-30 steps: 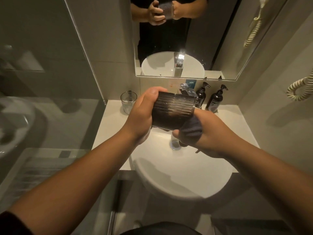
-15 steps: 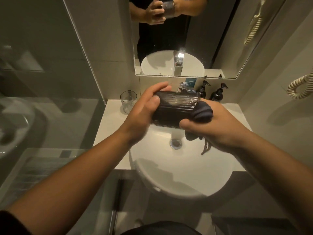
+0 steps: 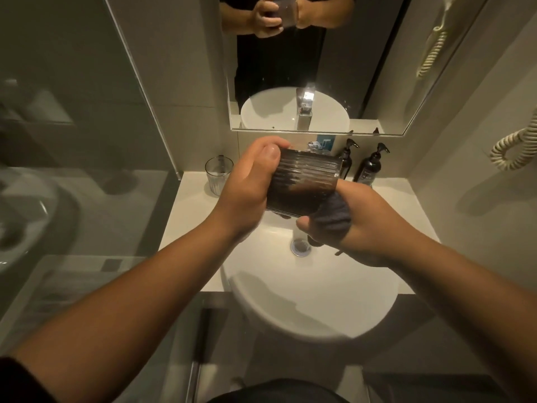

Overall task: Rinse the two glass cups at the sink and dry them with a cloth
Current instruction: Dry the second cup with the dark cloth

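Since a moment ago we have tipped the ribbed glass cup [image 3: 303, 184] so its far end sits higher again, and our right hand [image 3: 357, 225] has dropped lower beside it, while the left thumb lies along the cup's upper edge instead of standing off it. We hold the cup on its side above the round white sink [image 3: 308, 298], between our two hands. Our left hand [image 3: 247, 187] grips its closed end, fingers curled round the far side and thumb on the near side. Our right hand holds the dark cloth [image 3: 334, 215] bunched at the cup's open end; the fingers are wrapped in the cloth, and how far they reach inside we cannot tell. The drain [image 3: 300, 247] shows just below the right thumb. Left of our left hand, the second glass cup [image 3: 218, 175] stands upright on the counter [image 3: 186, 207]. Beyond our right hand stand two dark pump bottles [image 3: 369, 167] against the wall, under the mirror [image 3: 319, 62].
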{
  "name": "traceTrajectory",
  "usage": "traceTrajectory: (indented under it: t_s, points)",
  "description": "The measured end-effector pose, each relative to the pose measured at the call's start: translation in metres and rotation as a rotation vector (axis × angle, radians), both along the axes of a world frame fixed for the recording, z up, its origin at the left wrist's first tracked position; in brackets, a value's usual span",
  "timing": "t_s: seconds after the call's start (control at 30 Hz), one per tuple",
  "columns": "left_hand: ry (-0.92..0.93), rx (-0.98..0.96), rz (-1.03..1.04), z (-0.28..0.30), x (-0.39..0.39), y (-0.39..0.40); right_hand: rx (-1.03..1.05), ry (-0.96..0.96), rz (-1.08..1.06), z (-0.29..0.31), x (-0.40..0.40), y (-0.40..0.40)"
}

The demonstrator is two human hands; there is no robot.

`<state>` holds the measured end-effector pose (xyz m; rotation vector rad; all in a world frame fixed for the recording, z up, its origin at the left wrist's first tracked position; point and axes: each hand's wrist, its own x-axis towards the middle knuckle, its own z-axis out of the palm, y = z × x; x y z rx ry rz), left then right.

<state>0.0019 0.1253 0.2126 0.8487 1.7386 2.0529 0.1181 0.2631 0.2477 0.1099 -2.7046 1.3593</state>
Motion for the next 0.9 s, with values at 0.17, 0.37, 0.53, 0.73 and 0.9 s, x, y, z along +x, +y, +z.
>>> traceTrajectory:
  t_s: [0.17,0.37,0.53,0.73,0.9]
  points:
    - [0.166,0.017,0.026,-0.005,0.002,-0.003,-0.303,-0.045,0.030,0.005,0.000,-0.001]
    - [0.411,-0.045,-0.010,-0.014,-0.002,-0.014,-0.693,-0.203,0.095,0.010,-0.002,0.008]
    - [-0.247,-0.279,-0.311,0.016,-0.019,-0.012,0.516,0.100,0.240,0.011,-0.007,0.021]
    - [-0.069,-0.091,-0.158,0.008,-0.017,0.003,0.583,0.199,0.251,0.007,-0.011,0.017]
    - [0.226,-0.143,-0.001,0.005,-0.017,0.000,0.237,0.017,0.109,0.002,-0.011,0.011]
